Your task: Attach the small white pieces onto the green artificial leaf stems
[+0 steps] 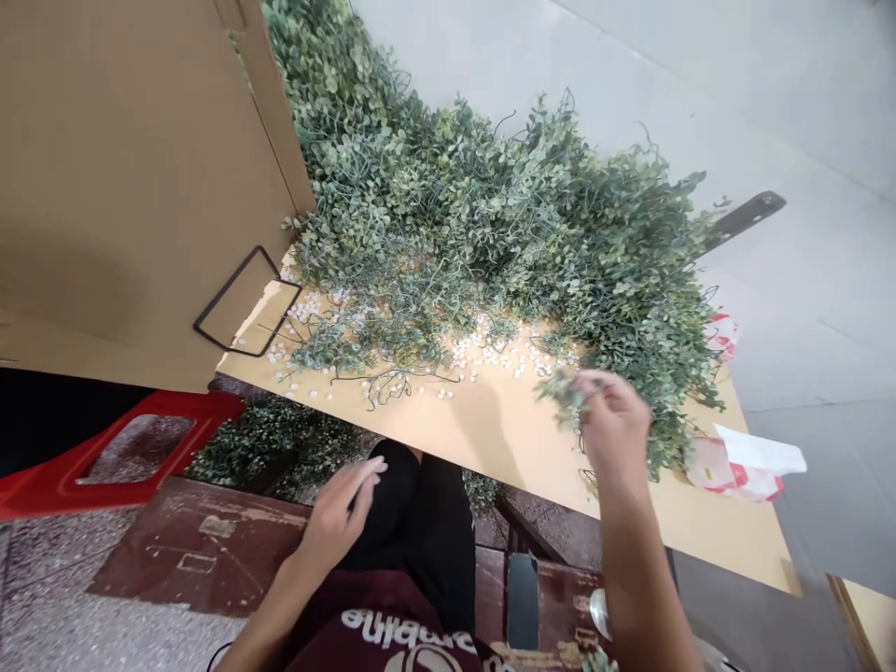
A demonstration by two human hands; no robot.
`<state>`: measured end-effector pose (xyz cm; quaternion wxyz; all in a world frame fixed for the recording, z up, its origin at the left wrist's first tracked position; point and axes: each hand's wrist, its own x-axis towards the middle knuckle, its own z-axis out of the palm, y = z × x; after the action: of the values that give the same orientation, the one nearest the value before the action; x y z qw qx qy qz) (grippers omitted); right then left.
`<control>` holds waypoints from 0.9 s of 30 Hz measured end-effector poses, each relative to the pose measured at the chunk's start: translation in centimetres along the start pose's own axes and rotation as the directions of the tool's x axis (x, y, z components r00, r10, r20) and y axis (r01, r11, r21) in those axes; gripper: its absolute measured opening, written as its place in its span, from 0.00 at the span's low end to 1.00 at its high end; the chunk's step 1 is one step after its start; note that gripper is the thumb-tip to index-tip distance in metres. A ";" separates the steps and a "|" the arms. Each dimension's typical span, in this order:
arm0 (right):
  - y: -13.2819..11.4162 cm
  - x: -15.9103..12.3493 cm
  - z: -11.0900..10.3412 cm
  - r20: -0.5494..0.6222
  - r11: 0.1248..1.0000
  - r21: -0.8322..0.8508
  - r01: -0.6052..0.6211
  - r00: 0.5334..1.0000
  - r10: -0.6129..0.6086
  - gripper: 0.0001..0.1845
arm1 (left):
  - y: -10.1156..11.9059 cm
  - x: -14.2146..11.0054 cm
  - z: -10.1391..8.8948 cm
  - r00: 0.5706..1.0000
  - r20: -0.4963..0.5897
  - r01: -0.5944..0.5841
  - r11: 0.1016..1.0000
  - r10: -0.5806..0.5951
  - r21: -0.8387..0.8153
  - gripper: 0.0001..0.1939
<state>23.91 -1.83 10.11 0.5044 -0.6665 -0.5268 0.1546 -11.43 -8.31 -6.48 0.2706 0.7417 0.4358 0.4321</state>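
- The right hand [617,420] is raised over the near part of the table [546,457], its grip pinching a small leafy sprig [562,397] between thumb and fingers; blur hides the exact contact.
- Held out to the side, the sprig stays visible, probably so that its stems are easy to reach.
- The left hand [340,509] hovers by the thigh, its grip loosely parted with nothing visible in it, apparently resting.
- A large pile of greenery [490,196] fills the far side, perhaps to leave the near edge as working room.
- Loose sprigs [332,345] lie nearer, among small white pieces [483,350] scattered across the tan surface.
- A cardboard box [126,168] stands at the left end, with a dark rectangular loop [228,287] beside it; a red-and-white wrapper [728,471] lies near the right end.
- Below are a worn brown bench [196,551] carrying a dark flat object [522,602], a red stool [158,406] and speckled flooring [42,597]; pale tiles [700,75] stretch beyond.
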 end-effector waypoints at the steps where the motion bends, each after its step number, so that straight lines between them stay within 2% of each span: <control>1: -0.2 -1.9 0.7 0.198 0.998 -0.005 -0.057 0.978 0.057 0.16 | 1.4 1.0 0.4 0.998 0.028 -0.047 0.998 0.048 -0.031 0.18; 2: -0.3 -3.9 1.5 0.403 0.994 -0.012 -0.113 0.909 0.108 0.17 | 2.8 2.0 0.7 0.995 0.065 -0.079 0.996 0.082 -0.043 0.19; 3: -0.4 -5.7 2.3 0.597 0.982 -0.013 -0.188 0.786 0.158 0.20 | 4.0 3.0 1.1 0.983 0.148 -0.106 0.993 0.111 -0.041 0.22; 4: -0.4 -7.5 3.1 0.721 0.964 -0.004 -0.267 0.667 0.188 0.22 | 5.1 4.0 1.4 0.964 0.223 -0.142 0.989 0.145 -0.031 0.25; 5: -0.3 -9.1 3.8 0.785 0.945 0.008 -0.328 0.587 0.197 0.22 | 5.9 4.8 1.7 0.932 0.310 -0.188 0.982 0.189 -0.033 0.27; 6: -0.1 -10.4 4.3 0.818 0.932 0.015 -0.361 0.541 0.197 0.22 | 6.6 5.5 2.0 0.888 0.389 -0.242 0.968 0.246 -0.060 0.28; 8: 0.4 -12.5 4.9 0.828 0.917 0.022 -0.398 0.521 0.207 0.18 | 7.4 6.1 2.5 0.799 0.484 -0.319 0.933 0.358 -0.165 0.29; 9: 0.7 -13.1 4.9 0.842 0.910 0.017 -0.415 0.496 0.210 0.15 | 7.6 6.1 2.8 0.768 0.499 -0.334 0.916 0.401 -0.223 0.29; 10: 1.0 -13.5 4.7 0.867 0.901 0.006 -0.434 0.451 0.211 0.12 | 7.7 5.8 3.0 0.750 0.501 -0.332 0.901 0.431 -0.278 0.27; 11: 1.4 -13.6 4.5 0.900 0.891 -0.010 -0.453 0.385 0.206 0.10 | 7.8 5.4 3.3 0.746 0.493 -0.314 0.890 0.447 -0.331 0.25; 13: 2.1 -13.6 3.8 0.955 0.875 -0.053 -0.481 0.233 0.186 0.08 | 7.9 4.3 3.8 0.770 0.467 -0.236 0.874 0.435 -0.426 0.22; 14: 2.4 -13.5 3.6 0.967 0.866 -0.072 -0.494 0.179 0.183 0.08 | 7.9 3.7 4.0 0.788 0.461 -0.175 0.866 0.409 -0.469 0.21; 16: 2.9 -13.4 3.4 0.970 0.826 -0.110 -0.553 0.120 0.209 0.07 | 8.2 2.7 4.4 0.831 0.454 -0.036 0.844 0.323 -0.535 0.20; 18: 3.0 -13.5 3.7 0.962 0.740 -0.139 -0.658 0.089 0.260 0.07 | 8.6 2.2 4.9 0.875 0.426 0.074 0.805 0.230 -0.588 0.19; 21: 2.5 -14.0 4.9 0.959 0.540 -0.101 -0.836 0.061 0.275 0.09 | 9.5 2.0 5.6 0.940 0.340 0.214 0.707 0.039 -0.674 0.17; 22: 2.1 -14.2 5.4 0.965 0.474 -0.073 -0.878 0.058 0.255 0.12 | 9.8 2.1 5.8 0.942 0.329 0.288 0.657 -0.064 -0.697 0.18; 23: 1.8 -14.3 5.9 0.970 0.418 -0.037 -0.908 0.068 0.233 0.14 | 10.1 2.2 6.0 0.927 0.330 0.368 0.595 -0.177 -0.715 0.19; 24: 1.4 -14.4 6.3 0.971 0.379 0.000 -0.925 0.091 0.220 0.17 | 10.4 2.3 6.2 0.897 0.339 0.440 0.532 -0.283 -0.723 0.21; 25: 1.1 -14.3 6.8 0.964 0.363 0.047 -0.931 0.138 0.228 0.19 | 10.6 2.5 6.4 0.867 0.337 0.488 0.488 -0.366 -0.724 0.22; 26: 0.7 -14.3 7.1 0.944 0.371 0.107 -0.922 0.211 0.253 0.21 | 10.7 2.7 6.5 0.849 0.315 0.505 0.477 -0.424 -0.719 0.22; 27: 0.4 -14.1 7.4 0.908 0.400 0.175 -0.900 0.305 0.287 0.21 | 10.7 3.0 6.5 0.849 0.276 0.497 0.503 -0.450 -0.707 0.22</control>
<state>13.12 -10.15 1.89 0.3193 -0.4496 -0.2636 0.7915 -0.56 -10.94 -0.05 0.6737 0.4229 0.3927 0.4616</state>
